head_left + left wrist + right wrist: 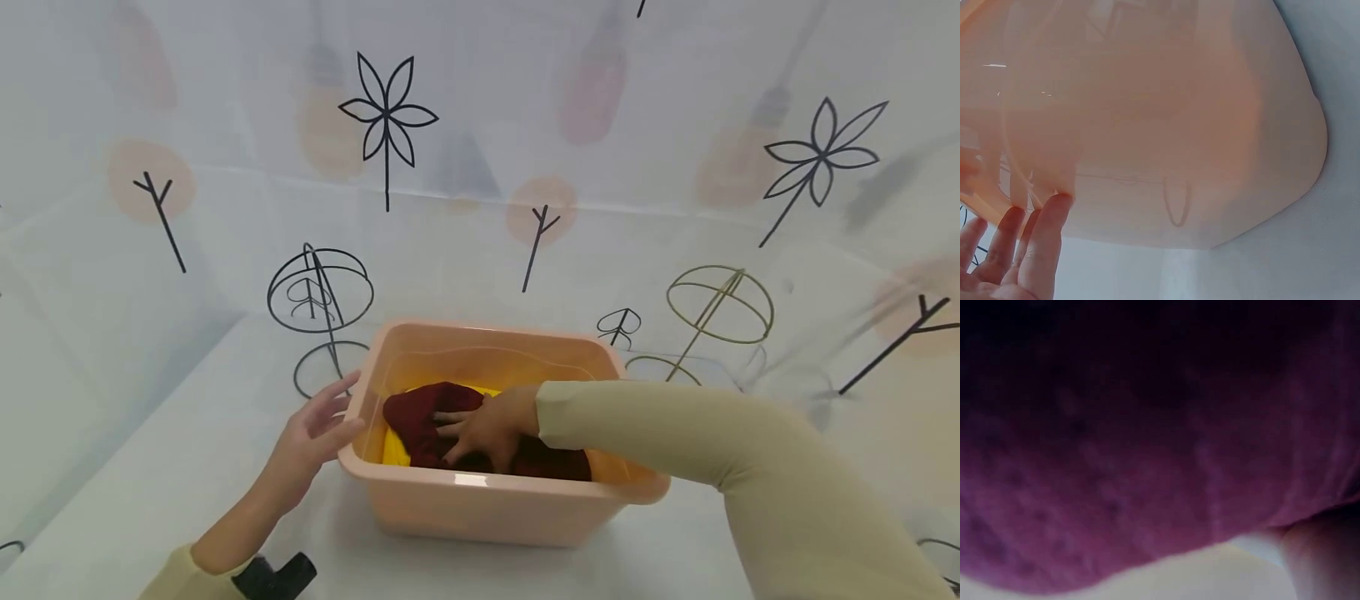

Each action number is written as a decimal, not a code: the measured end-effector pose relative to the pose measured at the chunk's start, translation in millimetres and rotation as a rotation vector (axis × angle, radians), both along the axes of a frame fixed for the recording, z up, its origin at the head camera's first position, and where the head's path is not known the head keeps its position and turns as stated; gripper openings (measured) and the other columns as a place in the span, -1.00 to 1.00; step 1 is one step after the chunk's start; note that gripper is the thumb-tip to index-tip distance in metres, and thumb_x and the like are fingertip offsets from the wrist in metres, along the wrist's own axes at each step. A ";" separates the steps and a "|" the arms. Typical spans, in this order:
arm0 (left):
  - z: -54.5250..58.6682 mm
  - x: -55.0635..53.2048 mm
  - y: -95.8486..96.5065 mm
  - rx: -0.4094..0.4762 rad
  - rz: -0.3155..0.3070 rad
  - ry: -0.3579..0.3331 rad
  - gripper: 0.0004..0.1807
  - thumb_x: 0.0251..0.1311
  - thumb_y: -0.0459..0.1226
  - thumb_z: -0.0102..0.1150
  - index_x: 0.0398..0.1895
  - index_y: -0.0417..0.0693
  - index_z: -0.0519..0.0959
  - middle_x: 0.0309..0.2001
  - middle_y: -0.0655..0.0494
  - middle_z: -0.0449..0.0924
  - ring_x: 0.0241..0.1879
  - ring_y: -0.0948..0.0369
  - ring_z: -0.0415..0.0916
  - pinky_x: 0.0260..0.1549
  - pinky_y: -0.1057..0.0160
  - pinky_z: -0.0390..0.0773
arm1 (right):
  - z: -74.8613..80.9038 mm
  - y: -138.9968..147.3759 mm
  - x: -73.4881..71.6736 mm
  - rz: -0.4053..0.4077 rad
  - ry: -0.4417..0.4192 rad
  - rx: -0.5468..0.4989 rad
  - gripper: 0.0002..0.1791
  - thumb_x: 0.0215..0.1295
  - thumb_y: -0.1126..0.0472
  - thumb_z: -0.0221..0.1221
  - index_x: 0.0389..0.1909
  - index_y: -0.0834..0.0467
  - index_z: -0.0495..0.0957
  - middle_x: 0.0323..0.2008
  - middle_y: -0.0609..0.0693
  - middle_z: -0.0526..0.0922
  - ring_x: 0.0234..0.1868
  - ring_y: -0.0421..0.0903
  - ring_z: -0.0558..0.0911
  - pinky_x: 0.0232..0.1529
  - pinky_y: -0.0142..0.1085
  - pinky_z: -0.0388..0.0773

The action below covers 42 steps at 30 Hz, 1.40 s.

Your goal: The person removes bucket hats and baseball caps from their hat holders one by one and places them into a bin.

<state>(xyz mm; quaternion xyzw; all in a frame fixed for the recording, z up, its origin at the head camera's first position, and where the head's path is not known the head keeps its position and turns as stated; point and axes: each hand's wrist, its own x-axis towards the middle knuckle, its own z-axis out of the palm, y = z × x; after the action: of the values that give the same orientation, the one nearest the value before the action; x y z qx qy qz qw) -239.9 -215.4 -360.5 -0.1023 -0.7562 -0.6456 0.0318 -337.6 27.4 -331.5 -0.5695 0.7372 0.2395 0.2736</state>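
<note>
A peach plastic tub [480, 508] holds a dark red knitted cloth [412, 412] lying over something yellow [393, 450]. Inside the tub my right hand [491, 429] reaches down with spread fingers resting on the red cloth. In the right wrist view, the knit [1147, 487] fills most of the picture, blurred and dark. At the tub's left rim is my left hand [311, 437], its thumb by the rim. From the left wrist, its fairly straight fingers [1047, 244] touch the tub's outer wall [1166, 125].
The tub stands on a white covered table [225, 417]. Behind it hangs a pale curtain [465, 275] printed with black flowers, twigs and soft coloured shapes. A black strap with a small device [273, 577] sits on the left wrist.
</note>
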 end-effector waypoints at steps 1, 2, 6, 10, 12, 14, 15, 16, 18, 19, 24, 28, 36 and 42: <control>0.0 -0.2 1.0 0.004 -0.002 0.000 -0.33 0.19 -0.20 0.13 0.39 0.06 0.18 0.24 -0.20 0.31 0.14 -0.11 0.37 -0.11 0.03 0.54 | -3.4 -0.8 -0.8 -0.002 0.014 0.019 -0.13 0.04 -0.17 0.28 0.39 -0.23 0.14 0.45 -0.02 -0.15 0.43 0.00 -0.34 0.16 0.27 0.12; 0.0 -0.5 2.0 0.005 -0.002 -0.001 -0.32 0.19 -0.20 0.13 0.39 0.07 0.18 0.24 -0.20 0.31 0.14 -0.10 0.37 -0.10 0.02 0.53 | -5.9 -0.9 -1.5 -0.010 0.020 0.031 -0.14 0.05 -0.17 0.28 0.39 -0.25 0.12 0.46 -0.03 -0.16 0.43 -0.02 -0.35 0.16 0.28 0.11; -0.3 -1.1 3.8 0.005 0.001 -0.006 -0.32 0.17 -0.19 0.14 0.38 0.09 0.19 0.23 -0.17 0.32 0.13 -0.08 0.39 -0.10 0.02 0.53 | -12.5 2.3 -3.2 -0.034 0.010 0.026 -0.15 0.08 -0.16 0.26 0.39 -0.34 0.07 0.46 -0.08 -0.24 0.42 -0.06 -0.40 0.16 0.34 0.00; -0.3 -1.1 2.3 0.002 0.008 -0.008 -0.32 0.16 -0.18 0.15 0.37 0.10 0.19 0.23 -0.16 0.34 0.12 -0.07 0.40 -0.11 0.04 0.54 | -13.0 3.9 -3.5 -0.017 -0.004 -0.010 -0.15 0.09 -0.15 0.25 0.38 -0.37 0.06 0.46 -0.08 -0.26 0.42 -0.07 -0.40 0.14 0.38 -0.04; 0.3 -1.0 0.8 -0.003 0.009 -0.002 -0.32 0.17 -0.18 0.15 0.37 0.10 0.19 0.22 -0.16 0.34 0.12 -0.07 0.40 -0.12 0.05 0.55 | -10.7 2.6 -3.8 -0.003 0.005 -0.020 -0.17 0.08 -0.16 0.25 0.38 -0.36 0.09 0.46 -0.07 -0.24 0.42 -0.06 -0.38 0.14 0.37 -0.01; 0.6 -1.3 0.9 -0.009 0.002 0.002 -0.32 0.17 -0.18 0.15 0.37 0.09 0.19 0.22 -0.16 0.34 0.11 -0.07 0.41 -0.13 0.05 0.55 | -7.9 2.7 -3.3 0.004 0.015 -0.024 -0.17 0.06 -0.18 0.26 0.37 -0.33 0.11 0.46 -0.05 -0.21 0.43 -0.05 -0.35 0.14 0.36 0.02; 1.0 -1.6 0.8 -0.013 0.001 0.006 -0.32 0.17 -0.18 0.15 0.37 0.09 0.19 0.22 -0.16 0.34 0.11 -0.07 0.41 -0.13 0.06 0.56 | -5.7 2.5 -2.9 0.003 0.022 -0.028 -0.17 0.05 -0.19 0.26 0.37 -0.31 0.13 0.46 -0.04 -0.19 0.43 -0.05 -0.33 0.13 0.36 0.03; 1.5 -1.9 0.5 -0.017 0.000 0.010 -0.33 0.17 -0.18 0.15 0.37 0.08 0.19 0.22 -0.16 0.34 0.11 -0.08 0.41 -0.14 0.06 0.56 | -3.0 1.8 -2.7 0.003 0.031 -0.029 -0.17 0.04 -0.19 0.27 0.36 -0.30 0.15 0.46 -0.04 -0.17 0.43 -0.04 -0.32 0.13 0.36 0.04; 2.3 -2.4 -0.5 -0.023 0.001 0.019 -0.33 0.18 -0.19 0.14 0.38 0.08 0.19 0.22 -0.17 0.34 0.11 -0.09 0.40 -0.14 0.06 0.56 | 4.1 -0.3 -1.5 0.002 0.057 -0.027 -0.15 0.00 -0.21 0.29 0.36 -0.27 0.17 0.45 -0.02 -0.14 0.43 -0.04 -0.28 0.13 0.37 0.02; 2.7 -2.6 -1.0 -0.024 0.000 0.020 -0.33 0.18 -0.19 0.13 0.38 0.07 0.18 0.23 -0.17 0.33 0.12 -0.10 0.40 -0.14 0.06 0.56 | 8.6 -1.2 -0.8 0.001 0.069 -0.028 -0.13 -0.03 -0.22 0.30 0.35 -0.26 0.18 0.45 -0.02 -0.12 0.43 -0.04 -0.26 0.13 0.37 0.02; 3.6 -4.0 -1.5 -0.024 0.000 0.014 -0.33 0.20 -0.20 0.12 0.39 0.07 0.17 0.23 -0.18 0.32 0.14 -0.11 0.37 -0.14 0.08 0.56 | 36.8 -2.4 1.6 -0.050 0.034 -0.064 -0.07 -0.15 -0.21 0.39 0.33 -0.23 0.24 0.44 0.00 -0.06 0.43 0.00 -0.16 0.16 0.36 -0.03; 2.1 -5.1 -1.4 -0.020 -0.003 -0.001 -0.33 0.21 -0.20 0.11 0.39 0.08 0.16 0.23 -0.19 0.32 0.13 -0.10 0.38 -0.14 0.10 0.56 | 57.7 2.7 1.2 -0.124 -0.060 -0.123 -0.10 -0.17 -0.13 0.44 0.29 -0.23 0.30 0.44 -0.04 -0.07 0.43 -0.01 -0.12 0.26 0.22 -0.03; 1.8 -2.1 -1.5 -0.035 -0.002 -0.018 -0.34 0.24 -0.18 0.07 0.41 0.08 0.13 0.23 -0.19 0.31 0.13 -0.09 0.38 -0.13 0.10 0.56 | 81.8 22.7 8.7 -0.237 -0.180 -0.285 -0.16 -0.05 -0.01 0.40 0.32 -0.18 0.27 0.44 -0.07 -0.05 0.42 -0.03 -0.08 0.33 0.02 -0.01; -0.4 -1.8 -0.8 -0.042 -0.003 0.001 -0.34 0.24 -0.19 0.08 0.41 0.08 0.14 0.24 -0.20 0.30 0.14 -0.10 0.37 -0.14 0.12 0.57 | 96.2 39.9 22.5 -0.257 -0.082 -0.417 -0.17 -0.03 -0.02 0.38 0.33 -0.20 0.26 0.43 -0.08 -0.01 0.42 -0.05 -0.05 0.31 0.01 0.04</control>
<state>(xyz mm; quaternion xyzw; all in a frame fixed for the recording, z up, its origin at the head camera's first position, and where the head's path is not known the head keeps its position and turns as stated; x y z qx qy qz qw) -241.8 -216.2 -360.9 -0.1042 -0.7694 -0.6295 0.0290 -315.1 67.3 -235.3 -0.5245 0.8253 0.0221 0.2080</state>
